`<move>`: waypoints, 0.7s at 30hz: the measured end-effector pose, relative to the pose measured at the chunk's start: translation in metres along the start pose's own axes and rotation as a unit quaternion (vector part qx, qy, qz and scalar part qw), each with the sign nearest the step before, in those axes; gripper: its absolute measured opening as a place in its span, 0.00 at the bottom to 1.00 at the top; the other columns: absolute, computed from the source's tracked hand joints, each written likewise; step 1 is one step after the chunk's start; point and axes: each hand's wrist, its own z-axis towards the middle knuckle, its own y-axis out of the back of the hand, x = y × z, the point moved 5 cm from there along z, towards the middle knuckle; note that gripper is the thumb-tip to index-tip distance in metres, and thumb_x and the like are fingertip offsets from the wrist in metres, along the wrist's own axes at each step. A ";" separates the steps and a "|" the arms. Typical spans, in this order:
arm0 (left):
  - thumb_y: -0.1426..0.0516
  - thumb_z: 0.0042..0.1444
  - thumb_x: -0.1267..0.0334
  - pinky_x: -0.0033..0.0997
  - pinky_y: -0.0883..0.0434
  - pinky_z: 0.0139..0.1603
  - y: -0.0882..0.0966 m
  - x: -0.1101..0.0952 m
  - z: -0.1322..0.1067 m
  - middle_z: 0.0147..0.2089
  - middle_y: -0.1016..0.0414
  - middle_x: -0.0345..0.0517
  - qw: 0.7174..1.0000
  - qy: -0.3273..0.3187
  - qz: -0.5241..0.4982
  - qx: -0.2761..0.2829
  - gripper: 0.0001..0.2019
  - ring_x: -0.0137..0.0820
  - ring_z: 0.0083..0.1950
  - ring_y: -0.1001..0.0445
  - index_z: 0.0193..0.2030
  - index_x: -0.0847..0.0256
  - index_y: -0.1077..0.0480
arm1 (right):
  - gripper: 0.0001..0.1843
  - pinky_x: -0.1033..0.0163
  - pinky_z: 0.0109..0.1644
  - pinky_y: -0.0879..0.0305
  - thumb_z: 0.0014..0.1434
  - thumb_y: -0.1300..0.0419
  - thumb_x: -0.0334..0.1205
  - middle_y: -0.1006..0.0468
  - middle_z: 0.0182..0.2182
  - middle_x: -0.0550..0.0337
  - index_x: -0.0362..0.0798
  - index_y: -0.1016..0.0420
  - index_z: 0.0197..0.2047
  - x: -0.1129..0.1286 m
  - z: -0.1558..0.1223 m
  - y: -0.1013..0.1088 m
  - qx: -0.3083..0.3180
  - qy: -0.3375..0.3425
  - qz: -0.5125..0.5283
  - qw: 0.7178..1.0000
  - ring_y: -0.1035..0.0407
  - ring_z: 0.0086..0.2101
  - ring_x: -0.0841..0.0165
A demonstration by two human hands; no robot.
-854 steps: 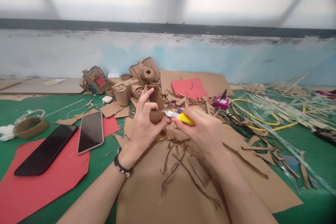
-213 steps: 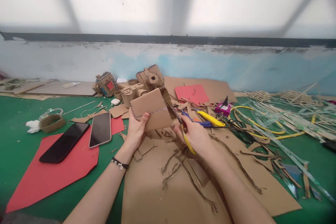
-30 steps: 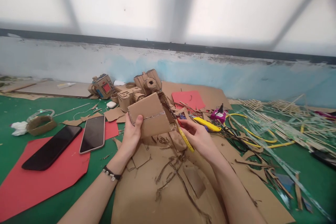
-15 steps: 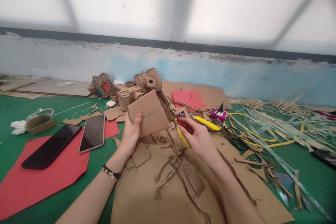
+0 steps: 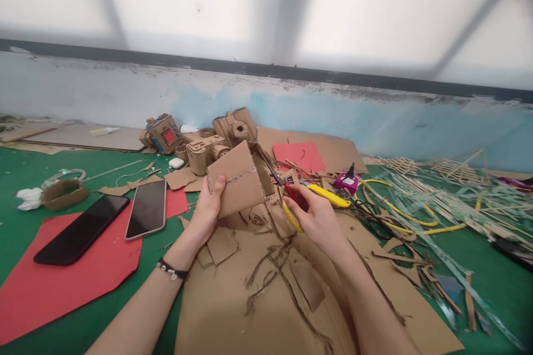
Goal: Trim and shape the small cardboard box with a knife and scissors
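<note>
My left hand grips a small cardboard box by its left side, thumb on the near face, which has a seam across it. Fingers of my right hand are closed round the handles of a pair of scissors with red and yellow grips. Their blades point up and left along the box's right side; whether they bite into cardboard I cannot tell. Beneath both hands lies a large cardboard sheet strewn with torn strips and small offcuts.
Two phones lie left, by red paper. Cardboard cameras stand behind the box. A yellow cutter, a purple object and yellow cable lie right, with clear strips and thin sticks beyond.
The box has tilted a little and its right edge has drawn slightly left, away from the scissors' handles. More of the blades shows. Both hands keep their hold.
</note>
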 end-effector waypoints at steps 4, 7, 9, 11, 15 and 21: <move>0.34 0.61 0.33 0.54 0.27 0.75 -0.001 -0.003 -0.004 0.72 0.22 0.55 0.995 0.093 -0.029 0.027 0.36 0.52 0.75 0.25 0.68 0.53 0.27 | 0.23 0.49 0.48 0.24 0.64 0.36 0.59 0.12 0.45 0.49 0.51 0.16 0.53 -0.009 0.003 0.008 0.006 0.002 0.002 1.000 0.20 0.43 0.53; 0.34 0.60 0.32 0.53 0.22 0.70 -0.004 -0.006 -0.008 0.71 0.21 0.54 0.988 0.136 -0.042 0.068 0.38 0.53 0.72 0.23 0.70 0.51 0.28 | 0.24 0.47 0.53 0.25 0.64 0.36 0.57 0.12 0.50 0.47 0.50 0.17 0.54 -0.010 0.006 0.018 0.005 0.024 -0.007 1.000 0.20 0.47 0.51; 0.34 0.60 0.31 0.53 0.20 0.68 -0.005 -0.008 -0.010 0.69 0.19 0.55 0.983 0.158 -0.047 0.087 0.39 0.53 0.70 0.21 0.70 0.52 0.28 | 0.23 0.47 0.54 0.25 0.64 0.36 0.56 0.12 0.51 0.47 0.50 0.17 0.53 -0.008 0.006 0.022 0.005 0.038 -0.007 0.999 0.19 0.49 0.51; 0.35 0.60 0.31 0.53 0.20 0.67 -0.005 -0.010 -0.010 0.67 0.18 0.56 0.982 0.160 -0.049 0.090 0.39 0.53 0.69 0.20 0.69 0.54 0.27 | 0.22 0.48 0.53 0.24 0.64 0.36 0.57 0.12 0.50 0.48 0.51 0.16 0.52 -0.005 0.006 0.023 0.004 0.043 -0.006 0.999 0.19 0.48 0.51; 0.33 0.58 0.30 0.51 0.20 0.67 -0.004 -0.015 -0.008 0.70 0.20 0.56 0.987 0.130 -0.061 0.067 0.41 0.53 0.69 0.21 0.69 0.54 0.28 | 0.22 0.47 0.52 0.24 0.66 0.37 0.58 0.11 0.49 0.47 0.52 0.15 0.52 -0.002 0.003 0.018 -0.007 0.040 -0.027 0.999 0.18 0.47 0.50; 0.32 0.54 0.29 0.49 0.20 0.65 -0.006 -0.020 -0.012 0.67 0.19 0.56 0.987 0.131 -0.033 0.083 0.42 0.54 0.68 0.21 0.66 0.56 0.27 | 0.25 0.43 0.58 0.25 0.67 0.38 0.57 0.13 0.54 0.45 0.50 0.19 0.58 -0.008 0.002 0.012 0.004 0.027 -0.038 0.999 0.20 0.51 0.50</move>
